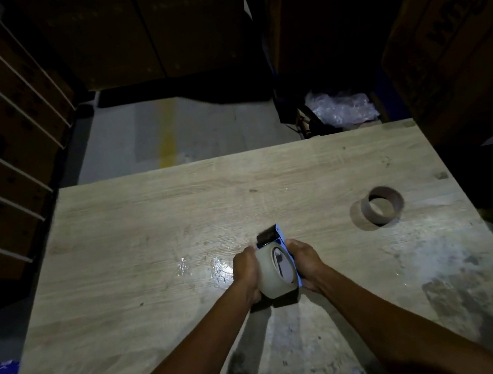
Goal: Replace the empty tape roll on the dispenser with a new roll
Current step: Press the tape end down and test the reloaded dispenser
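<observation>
Both forearms reach over the table [116, 242]. Left hand [247, 274] grips the clear roll [272, 276]; right hand [307, 261] clamps the blue dispenser [280, 237], roll seated against its frame. Empty core [382, 205] stands well apart, far right.

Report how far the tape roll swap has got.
Done: the empty core stands apart on the table, off the dispenser. In hand: the left hand presses the new tape roll against the blue dispenser, which the right hand steadies. Left: whether the roll is fully seated cannot be told; threading the tape to the blade looks undone.
</observation>
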